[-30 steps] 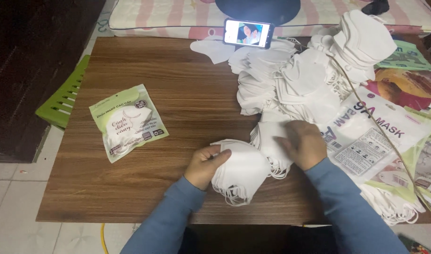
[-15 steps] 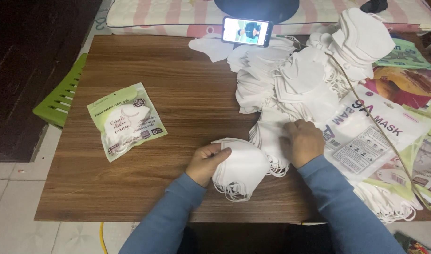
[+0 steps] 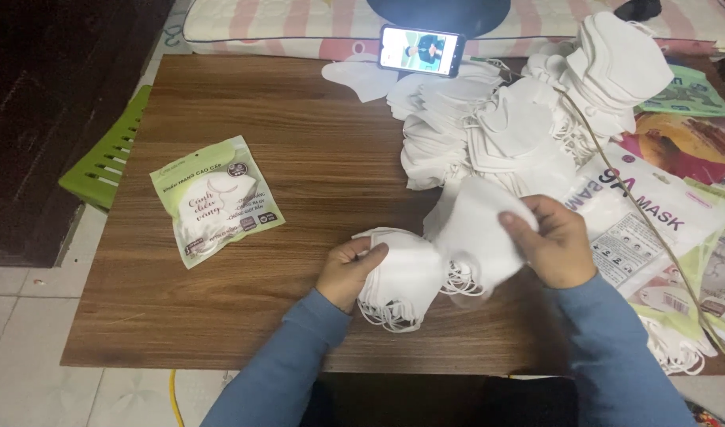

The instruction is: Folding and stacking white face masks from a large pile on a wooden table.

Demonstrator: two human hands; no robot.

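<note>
Gripping a single white mask (image 3: 477, 233) between thumb and fingers, the right hand (image 3: 556, 241) held it raised just above the tabletop (image 3: 315, 142). The mask lay directly to the left of that hand, its long axis running roughly upward and away from the person, ear loops hanging at its lower edge. The left hand (image 3: 348, 273) was closed over the near-left edge of a small stack (image 3: 402, 277) of white masks resting on the tabletop. The raised mask overlapped the right side of the stack, so the right hand was the nearer hand to the mask and the left the nearer to the stack. A large pile (image 3: 497, 126) of loose masks lay beyond, with a lit phone (image 3: 422, 50) propped behind it. A sealed green pouch (image 3: 216, 199) lay well apart to the left. Printed empty bags (image 3: 655, 221) lay to the right.
</note>
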